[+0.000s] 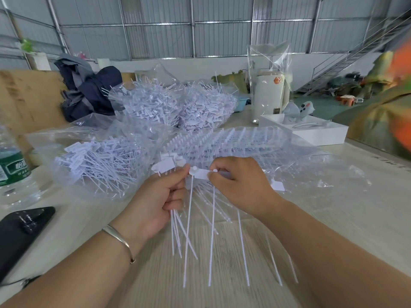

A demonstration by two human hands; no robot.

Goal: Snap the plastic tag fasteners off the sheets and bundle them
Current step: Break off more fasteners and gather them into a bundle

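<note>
A small bundle of fasteners (pixel 178 221) is gripped in the curled left hand (pixel 155 203), above the counter's (pixel 222 285) near edge. One tag head (pixel 200 173) is pinched by the right hand (pixel 240 185), just in front of the bagged sheets (pixel 233 143). If twisted unevenly, the thin tail could be bent or snapped, and the loosely held bundle could be spilled.
</note>
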